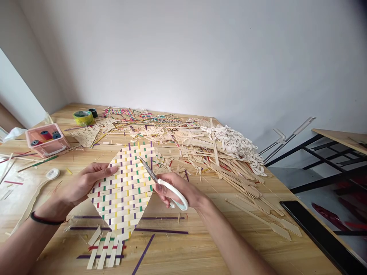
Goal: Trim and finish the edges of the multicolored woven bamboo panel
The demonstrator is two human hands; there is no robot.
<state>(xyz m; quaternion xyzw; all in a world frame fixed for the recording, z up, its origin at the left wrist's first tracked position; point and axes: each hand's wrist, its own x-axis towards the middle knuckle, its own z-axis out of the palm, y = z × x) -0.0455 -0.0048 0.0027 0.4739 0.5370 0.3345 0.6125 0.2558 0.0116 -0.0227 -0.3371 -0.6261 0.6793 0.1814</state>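
Observation:
My left hand (93, 176) grips the left edge of a woven fan piece (124, 187), its thumb lying on the front. The piece is made of pale flat strips crossed by purple, green, yellow and red ones, and it is held tilted above the table. In my right hand (174, 187) is a pair of scissors (169, 191) with white handles. Its metal blades lie over the upper right part of the weave and look nearly closed. Under the piece's lower tip rests a small loosely woven scrap (106, 250) of pale, red and purple strips.
A pink box (47, 139) with thread spools and a tape roll (83, 118) stand at the left. Pale strips and scraps (172, 133) spread across the back. White cord (237, 143) is heaped at the right, beyond flat wooden sticks (276, 225). A black phone-like object (309, 229) lies at the right edge.

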